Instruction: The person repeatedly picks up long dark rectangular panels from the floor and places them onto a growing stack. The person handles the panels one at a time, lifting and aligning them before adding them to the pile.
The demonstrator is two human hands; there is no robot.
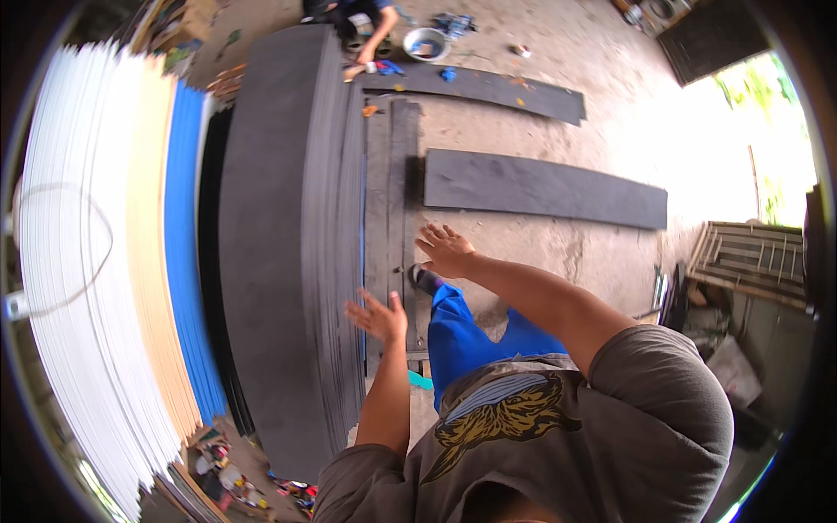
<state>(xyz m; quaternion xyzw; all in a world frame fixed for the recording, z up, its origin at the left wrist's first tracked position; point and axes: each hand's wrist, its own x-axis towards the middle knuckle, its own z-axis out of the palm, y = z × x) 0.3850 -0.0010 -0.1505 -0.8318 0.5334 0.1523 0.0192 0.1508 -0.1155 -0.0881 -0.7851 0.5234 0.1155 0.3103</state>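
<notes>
Right now, head view, looking down:

L hand: left hand point(378, 315) raised, palm open, fingers spread, nothing in it. Sits just beside the right edge of the stack of dark grey sheets point(279, 235); can't tell if it touches the edge.

R hand: right hand point(445, 249) stretched further fwd, open, fingers fanned, empty. Hovers over the grey strips point(392, 209) lying flat on the floor next to the stack; contact unclear.

Hands vs each other: apart, R ahead of L, neither clamped on anything.

Stack: tall pile of thin dark grey sheets, edges showing as fine layers on its right side, runs from near the person's chest to the far end of the view.

Left of stack: black sheets, then blue sheets point(185, 253), tan sheets point(150, 235), white sheets point(74, 288), all piled side by side.

Floor: concrete floor point(593, 131). Long dark plank point(545, 187) lies across it, right of the strips, well apart from both hands. 2nd dark plank point(488, 87) further off.

Person's own: blue trousers point(466, 336), dark shoe point(425, 279) on the floor by the strips, grey printed shirt.

Far end: another person's arm point(379, 37) reaching down near a round metal bowl point(425, 43).

Right side: wooden slatted frame point(750, 257) leaning, bits of clutter below it.
</notes>
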